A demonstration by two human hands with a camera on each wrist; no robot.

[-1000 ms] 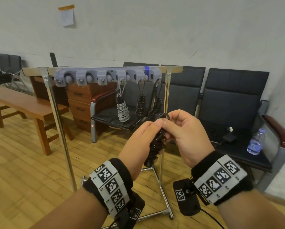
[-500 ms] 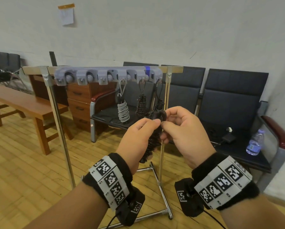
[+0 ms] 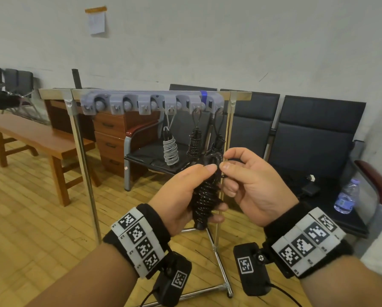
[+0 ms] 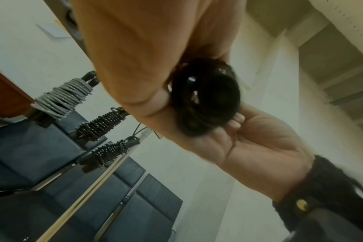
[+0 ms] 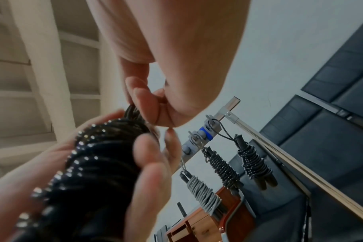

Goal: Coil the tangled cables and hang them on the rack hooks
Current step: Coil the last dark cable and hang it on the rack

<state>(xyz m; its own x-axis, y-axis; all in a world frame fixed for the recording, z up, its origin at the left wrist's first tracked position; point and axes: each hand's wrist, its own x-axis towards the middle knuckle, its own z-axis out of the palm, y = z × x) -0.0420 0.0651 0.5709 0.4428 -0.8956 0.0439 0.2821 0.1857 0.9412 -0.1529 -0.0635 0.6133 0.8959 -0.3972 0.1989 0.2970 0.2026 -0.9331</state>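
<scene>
I stand facing a pale grey wall [image 3: 207,41] with a sheet of paper [image 3: 96,22] taped high on it. Under me runs a wooden plank floor [image 3: 26,218]. A row of dark padded chairs [image 3: 314,134] lines the wall, and a clear water bottle [image 3: 346,197] lies on the seat at my right. To my left stand a wooden bench [image 3: 30,138] and a brown drawer cabinet [image 3: 112,140].

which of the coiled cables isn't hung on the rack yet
The black coil gripped in the left hand; the grey coil and two other black coils hang from the rack hooks.
</scene>
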